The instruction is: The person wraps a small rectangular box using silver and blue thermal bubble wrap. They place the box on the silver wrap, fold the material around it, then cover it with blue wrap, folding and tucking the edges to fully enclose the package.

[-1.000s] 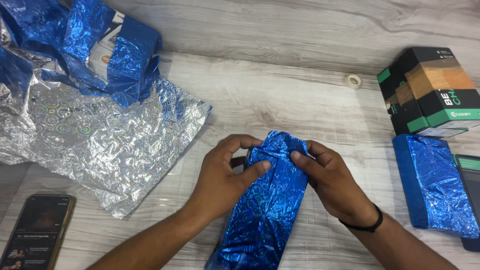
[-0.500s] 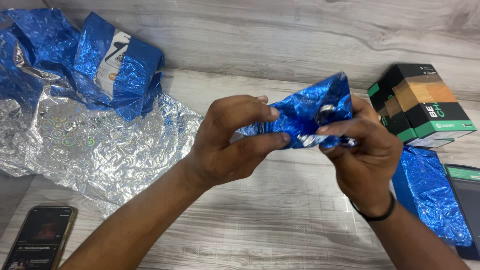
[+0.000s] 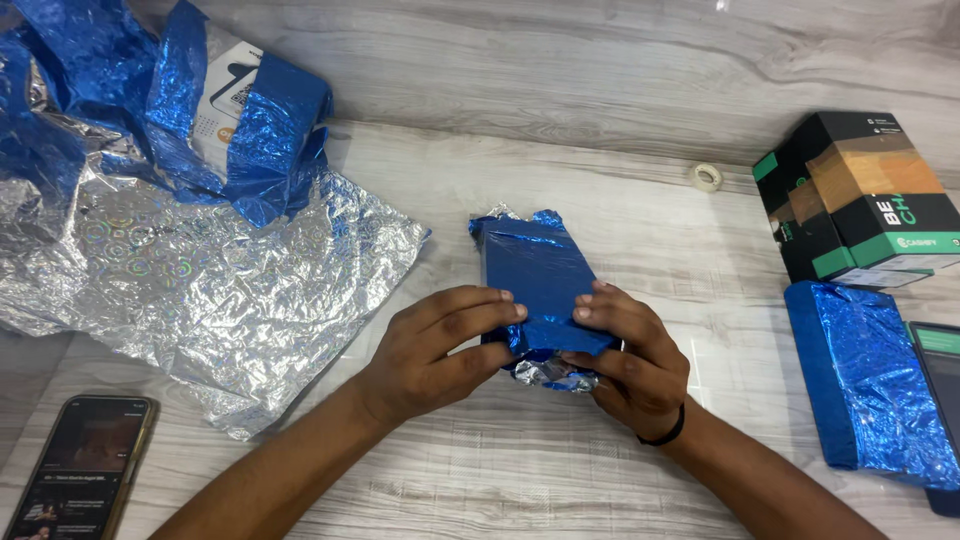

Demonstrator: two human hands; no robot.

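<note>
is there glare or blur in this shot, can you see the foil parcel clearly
Head view: sharp, evenly lit, no motion blur on either hand. The blue foil parcel shows bright specular streaks along its top; the silver foil sheet glints all over with rainbow rings. Soft shadow under the left hand and right hand. The phone is cropped by the edge.

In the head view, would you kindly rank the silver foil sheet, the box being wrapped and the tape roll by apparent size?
1. Silver foil sheet, largest.
2. Box being wrapped, between both hands.
3. Tape roll, smallest, though farther away.
</note>
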